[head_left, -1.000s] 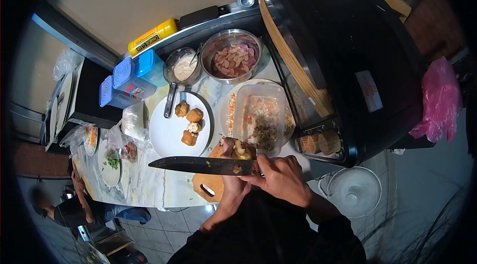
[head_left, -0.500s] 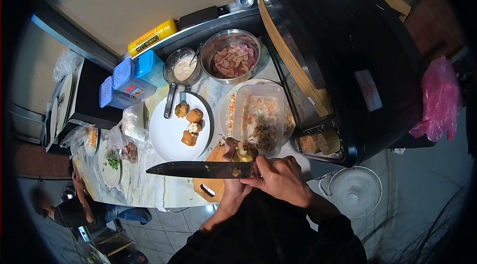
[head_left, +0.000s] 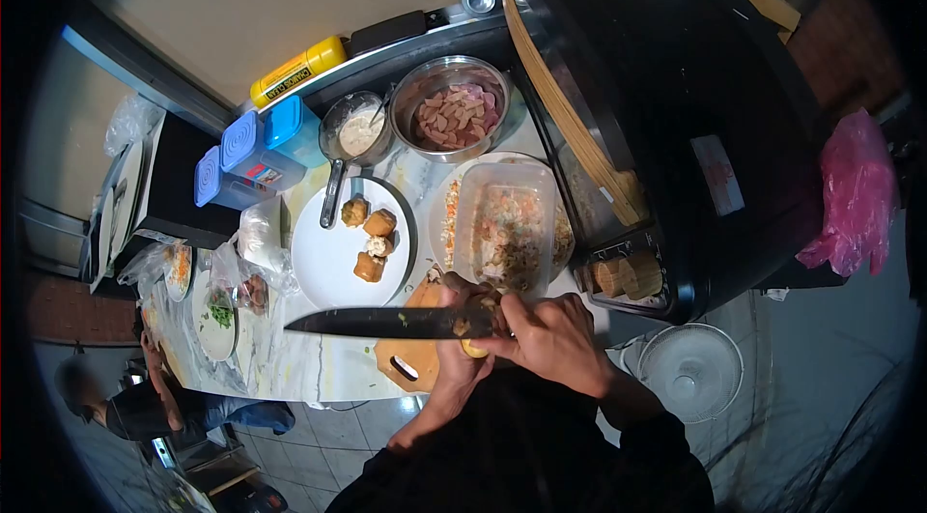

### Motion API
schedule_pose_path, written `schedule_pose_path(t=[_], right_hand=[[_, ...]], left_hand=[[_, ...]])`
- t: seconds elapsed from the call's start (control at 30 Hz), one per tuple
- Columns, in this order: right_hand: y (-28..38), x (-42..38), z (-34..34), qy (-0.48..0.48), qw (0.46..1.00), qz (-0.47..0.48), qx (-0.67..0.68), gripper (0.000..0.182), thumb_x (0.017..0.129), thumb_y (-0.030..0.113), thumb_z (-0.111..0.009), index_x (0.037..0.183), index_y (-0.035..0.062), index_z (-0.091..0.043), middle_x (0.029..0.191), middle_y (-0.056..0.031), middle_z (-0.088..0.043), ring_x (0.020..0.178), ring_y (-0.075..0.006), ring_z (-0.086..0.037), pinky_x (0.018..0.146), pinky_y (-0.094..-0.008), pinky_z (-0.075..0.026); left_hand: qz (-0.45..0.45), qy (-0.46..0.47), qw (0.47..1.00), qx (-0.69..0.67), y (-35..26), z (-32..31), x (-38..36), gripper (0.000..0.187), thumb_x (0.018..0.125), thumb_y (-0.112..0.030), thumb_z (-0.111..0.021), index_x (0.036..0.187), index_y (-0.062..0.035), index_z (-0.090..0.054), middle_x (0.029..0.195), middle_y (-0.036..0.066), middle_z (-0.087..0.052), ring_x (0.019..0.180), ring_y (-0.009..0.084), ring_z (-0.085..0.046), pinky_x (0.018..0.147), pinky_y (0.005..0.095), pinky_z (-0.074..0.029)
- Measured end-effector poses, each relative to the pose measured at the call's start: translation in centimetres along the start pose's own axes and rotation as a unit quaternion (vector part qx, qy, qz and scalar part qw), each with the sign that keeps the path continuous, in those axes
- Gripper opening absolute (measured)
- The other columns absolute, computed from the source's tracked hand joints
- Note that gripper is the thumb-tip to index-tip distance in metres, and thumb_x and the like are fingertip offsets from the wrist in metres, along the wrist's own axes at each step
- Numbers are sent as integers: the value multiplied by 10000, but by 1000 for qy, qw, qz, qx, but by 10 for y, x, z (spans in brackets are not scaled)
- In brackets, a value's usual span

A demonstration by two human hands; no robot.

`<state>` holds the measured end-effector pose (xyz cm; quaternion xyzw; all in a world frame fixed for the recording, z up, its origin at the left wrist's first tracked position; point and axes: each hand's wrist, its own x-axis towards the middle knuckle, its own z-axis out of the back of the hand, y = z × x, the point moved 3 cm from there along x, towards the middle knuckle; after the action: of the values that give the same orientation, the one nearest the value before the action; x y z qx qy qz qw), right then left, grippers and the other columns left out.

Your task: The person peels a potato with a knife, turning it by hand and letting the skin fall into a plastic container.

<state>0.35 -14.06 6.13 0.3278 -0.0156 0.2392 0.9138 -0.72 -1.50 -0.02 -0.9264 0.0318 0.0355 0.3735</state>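
In my right hand [head_left: 550, 339] is a large dark-bladed knife [head_left: 372, 322], its blade pointing left with bits stuck to it. My left hand [head_left: 459, 354] is closed around a yellowish, partly brown-skinned piece that looks like ginger [head_left: 474, 349], mostly covered by blade and fingers. Both hands meet above the right end of a wooden cutting board [head_left: 410, 349]. Just beyond them lies a clear plastic container [head_left: 506, 223] with chopped bits inside, resting on a plate of minced food. Left of it, a white plate [head_left: 323, 267] carries several brown stuffed pieces.
A steel pot [head_left: 449, 69] of sliced meat and a small pan [head_left: 355, 127] of white mixture stand behind. Blue-lidded containers [head_left: 241, 141] are at the left. A large black oven [head_left: 666, 127] bounds the right. Another person [head_left: 145, 407] is at lower left.
The yellowish piece has shifted from above the blade to show below it. The knife has stayed near the same place, and my right fingers have moved slightly.
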Motion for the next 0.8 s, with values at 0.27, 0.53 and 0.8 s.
schedule_pose_path(t=[0.27, 0.53, 0.8], right_hand=[[3, -5, -3, -13, 999, 25, 15, 529, 815, 552, -631, 828, 29, -552, 503, -68, -556, 465, -274, -610, 460, -383, -483], [4, -5, -2, 8, 999, 38, -2, 550, 821, 571, -612, 847, 24, -568, 480, -70, -539, 452, -272, -605, 447, -386, -483], [5, -2, -2, 20, 999, 34, -25, 564, 823, 583, -601, 863, 21, -573, 499, -65, -557, 454, -259, -610, 453, -383, -489]], left_hand=[[3, -38, 999, 22, -5, 4, 10, 193, 955, -247, -471, 956, -55, -459, 939, 30, -453, 836, 140, -520, 761, 272, -456], [7, -38, 999, 31, -3, 9, 12, 191, 965, -252, -460, 950, -62, -445, 898, 44, -486, 816, 141, -537, 716, 266, -463], [-54, -24, 997, 58, 1, 21, 13, 362, 949, -407, -525, 949, -56, -439, 941, 66, -512, 857, 123, -524, 747, 245, -462]])
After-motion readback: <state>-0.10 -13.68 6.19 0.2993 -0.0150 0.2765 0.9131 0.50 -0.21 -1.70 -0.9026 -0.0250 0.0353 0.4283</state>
